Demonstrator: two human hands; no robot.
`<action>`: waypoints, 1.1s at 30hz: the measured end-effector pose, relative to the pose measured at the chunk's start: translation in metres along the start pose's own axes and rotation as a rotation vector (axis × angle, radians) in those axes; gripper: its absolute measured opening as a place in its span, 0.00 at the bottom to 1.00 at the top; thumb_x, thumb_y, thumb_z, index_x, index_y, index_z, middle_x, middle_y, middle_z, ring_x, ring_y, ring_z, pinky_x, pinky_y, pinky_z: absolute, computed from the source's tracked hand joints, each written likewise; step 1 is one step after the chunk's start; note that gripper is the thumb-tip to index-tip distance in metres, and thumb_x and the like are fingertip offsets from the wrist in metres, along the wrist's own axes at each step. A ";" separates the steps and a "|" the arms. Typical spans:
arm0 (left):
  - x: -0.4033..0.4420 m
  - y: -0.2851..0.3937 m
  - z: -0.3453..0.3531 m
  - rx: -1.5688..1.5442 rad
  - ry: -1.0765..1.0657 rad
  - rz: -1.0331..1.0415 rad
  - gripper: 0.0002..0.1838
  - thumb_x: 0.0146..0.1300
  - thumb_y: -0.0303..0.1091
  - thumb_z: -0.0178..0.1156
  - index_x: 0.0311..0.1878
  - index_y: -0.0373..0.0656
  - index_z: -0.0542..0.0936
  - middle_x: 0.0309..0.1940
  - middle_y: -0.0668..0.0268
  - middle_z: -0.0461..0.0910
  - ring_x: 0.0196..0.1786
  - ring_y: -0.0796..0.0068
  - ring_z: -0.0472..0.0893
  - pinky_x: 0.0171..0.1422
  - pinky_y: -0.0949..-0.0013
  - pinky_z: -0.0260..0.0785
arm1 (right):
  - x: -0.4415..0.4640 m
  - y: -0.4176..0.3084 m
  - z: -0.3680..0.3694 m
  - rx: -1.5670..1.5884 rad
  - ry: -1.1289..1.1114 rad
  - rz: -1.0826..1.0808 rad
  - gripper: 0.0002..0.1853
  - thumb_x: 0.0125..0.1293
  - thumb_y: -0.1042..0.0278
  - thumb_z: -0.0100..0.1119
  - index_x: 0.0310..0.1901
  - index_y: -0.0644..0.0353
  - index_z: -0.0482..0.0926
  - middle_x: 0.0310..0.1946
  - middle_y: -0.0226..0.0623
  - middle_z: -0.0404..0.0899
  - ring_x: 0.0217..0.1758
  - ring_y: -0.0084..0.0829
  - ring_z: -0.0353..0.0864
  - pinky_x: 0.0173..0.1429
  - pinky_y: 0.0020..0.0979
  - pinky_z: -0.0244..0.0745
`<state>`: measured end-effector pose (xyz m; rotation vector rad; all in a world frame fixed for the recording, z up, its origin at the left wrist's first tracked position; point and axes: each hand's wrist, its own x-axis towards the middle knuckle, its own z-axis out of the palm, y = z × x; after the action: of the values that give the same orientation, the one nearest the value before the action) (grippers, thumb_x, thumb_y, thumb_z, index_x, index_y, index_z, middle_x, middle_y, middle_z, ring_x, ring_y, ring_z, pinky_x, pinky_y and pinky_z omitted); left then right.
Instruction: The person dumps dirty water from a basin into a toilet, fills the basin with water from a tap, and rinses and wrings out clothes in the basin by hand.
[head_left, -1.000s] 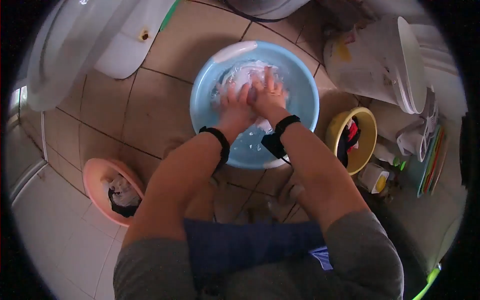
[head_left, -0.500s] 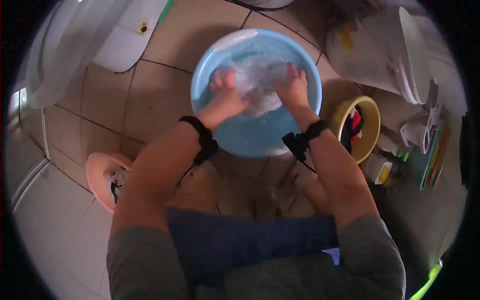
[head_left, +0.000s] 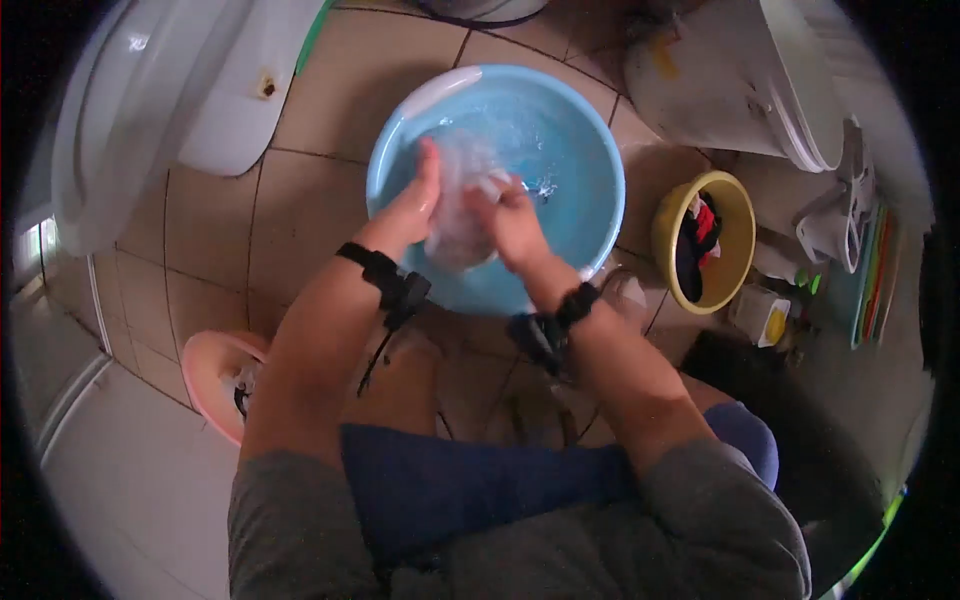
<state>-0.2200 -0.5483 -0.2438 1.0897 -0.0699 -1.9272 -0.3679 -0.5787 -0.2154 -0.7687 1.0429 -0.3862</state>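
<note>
A light blue basin (head_left: 613,150) of water stands on the tiled floor before me. Inside it, a wet white cloth (head_left: 462,235) is bunched up on the left side, blurred by motion. My left hand (head_left: 418,198) grips the cloth from its left, thumb pointing up and the other fingers hidden behind the cloth. My right hand (head_left: 510,222) has its fingers curled into the cloth from the right. Ripples show on the water right of the hands. Each wrist wears a black strap with a small device.
A yellow tub (head_left: 739,240) with dark, red and white clothes stands right of the basin. A pink basin (head_left: 205,370) with some fabric lies at my left. A large white bucket (head_left: 720,85) lies tipped at the upper right. A white container (head_left: 235,105) is at the upper left.
Both hands have come closer together and shifted left in the basin. The white cloth has gone from spread between them to bunched at the left, partly lifted.
</note>
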 end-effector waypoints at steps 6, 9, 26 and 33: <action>-0.026 0.010 0.000 0.077 -0.006 0.250 0.30 0.66 0.58 0.49 0.60 0.42 0.69 0.56 0.60 0.71 0.58 0.64 0.72 0.62 0.59 0.68 | -0.073 -0.024 0.061 -0.700 0.136 -0.752 0.08 0.47 0.68 0.68 0.31 0.51 0.81 0.60 0.51 0.61 0.58 0.47 0.66 0.60 0.44 0.61; -0.031 0.000 -0.005 -0.094 -0.163 0.240 0.27 0.68 0.53 0.50 0.60 0.42 0.69 0.56 0.60 0.72 0.58 0.62 0.72 0.64 0.58 0.66 | -0.068 -0.022 0.069 -0.851 0.220 -0.904 0.09 0.43 0.67 0.69 0.30 0.51 0.81 0.59 0.56 0.62 0.58 0.54 0.65 0.60 0.51 0.56; -0.062 0.015 0.013 1.431 0.538 0.570 0.26 0.60 0.35 0.58 0.61 0.38 0.66 0.61 0.40 0.58 0.52 0.41 0.72 0.57 0.56 0.67 | 0.007 -0.037 -0.035 -1.252 0.434 -0.402 0.35 0.58 0.40 0.59 0.64 0.47 0.65 0.67 0.53 0.52 0.62 0.58 0.61 0.60 0.52 0.66; -0.018 -0.037 0.030 1.990 0.445 0.390 0.41 0.54 0.48 0.64 0.71 0.56 0.59 0.72 0.53 0.48 0.73 0.43 0.45 0.66 0.25 0.39 | 0.025 0.005 -0.032 -1.756 0.109 -0.228 0.35 0.60 0.39 0.54 0.68 0.37 0.61 0.72 0.43 0.45 0.70 0.53 0.52 0.65 0.59 0.54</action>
<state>-0.2619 -0.5241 -0.2301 2.3066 -2.0350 -0.6885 -0.3849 -0.6034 -0.2441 -2.4400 1.2548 0.4600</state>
